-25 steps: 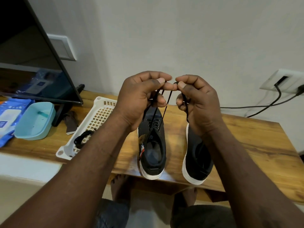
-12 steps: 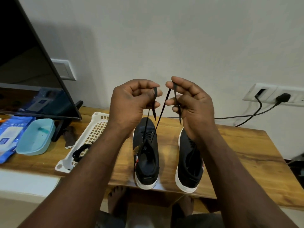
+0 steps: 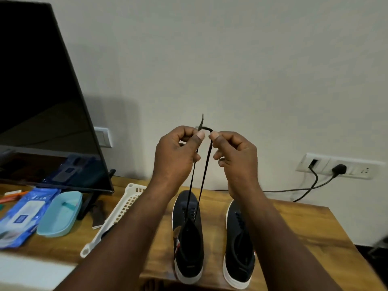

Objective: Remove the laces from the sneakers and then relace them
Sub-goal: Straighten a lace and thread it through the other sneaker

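Head view: left hand (image 3: 178, 152) and right hand (image 3: 235, 156) have risen and met above the left shoe (image 3: 189, 244), each grip pinching a lace (image 3: 204, 175) end, strands taut, likely evening lengths while relacing.

Dim, flat indoor light; soft wide-angle frame.
Wall (image 3: 231, 59) grey, darkening toward the corners. Television (image 3: 37, 91) casts a soft shadow rightward on the wall: light comes from the left. Screen shows faint reflections, no hard glare. Television edge leans with lens distortion. Lace (image 3: 201, 122) tip smeared; right margin of worktop (image 3: 315, 227) blurred.
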Demonstrator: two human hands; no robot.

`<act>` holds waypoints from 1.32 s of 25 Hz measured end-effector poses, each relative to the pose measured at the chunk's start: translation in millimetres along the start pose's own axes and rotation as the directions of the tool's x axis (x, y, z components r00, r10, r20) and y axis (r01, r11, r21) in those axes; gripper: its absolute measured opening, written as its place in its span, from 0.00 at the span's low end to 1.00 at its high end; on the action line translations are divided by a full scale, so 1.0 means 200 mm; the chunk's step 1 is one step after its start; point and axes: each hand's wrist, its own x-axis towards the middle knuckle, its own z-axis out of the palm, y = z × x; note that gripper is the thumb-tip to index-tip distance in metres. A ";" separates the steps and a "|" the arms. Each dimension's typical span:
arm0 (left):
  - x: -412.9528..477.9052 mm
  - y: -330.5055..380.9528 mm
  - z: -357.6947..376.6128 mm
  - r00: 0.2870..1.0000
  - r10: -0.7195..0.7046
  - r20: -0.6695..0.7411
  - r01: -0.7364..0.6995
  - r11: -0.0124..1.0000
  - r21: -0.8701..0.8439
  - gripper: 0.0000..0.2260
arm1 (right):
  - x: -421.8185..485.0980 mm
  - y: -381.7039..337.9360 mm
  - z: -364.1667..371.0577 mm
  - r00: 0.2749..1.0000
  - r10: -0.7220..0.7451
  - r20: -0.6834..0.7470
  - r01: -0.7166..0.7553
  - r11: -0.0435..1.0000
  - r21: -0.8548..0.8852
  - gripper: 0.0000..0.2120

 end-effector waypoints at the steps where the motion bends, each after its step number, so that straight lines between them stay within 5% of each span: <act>1: 0.01 0.03 0.00 1.000 0.010 -0.007 -0.010 1.000 -0.007 0.03 | 0.01 -0.03 0.01 1.000 -0.006 -0.017 0.006 1.000 0.001 0.03; 13: 0.05 0.21 0.03 0.995 -0.074 -0.071 0.065 0.991 -0.117 0.02 | 0.04 -0.17 0.07 0.997 -0.051 -0.063 0.052 0.998 0.020 0.07; 16: 0.07 0.23 0.00 0.996 -0.052 -0.072 0.047 0.997 -0.062 0.02 | 0.06 -0.20 0.07 0.999 -0.040 0.003 0.040 0.999 0.011 0.12; 29: 0.17 0.28 -0.10 0.993 0.057 -0.101 -0.030 0.966 0.256 0.04 | 0.09 -0.27 0.20 0.996 -0.059 -0.065 0.054 0.995 -0.083 0.03; 33: 0.19 0.31 -0.12 0.988 0.140 -0.066 -0.103 0.912 0.398 0.02 | 0.12 -0.29 0.19 0.996 -0.077 -0.034 0.074 0.994 -0.085 0.10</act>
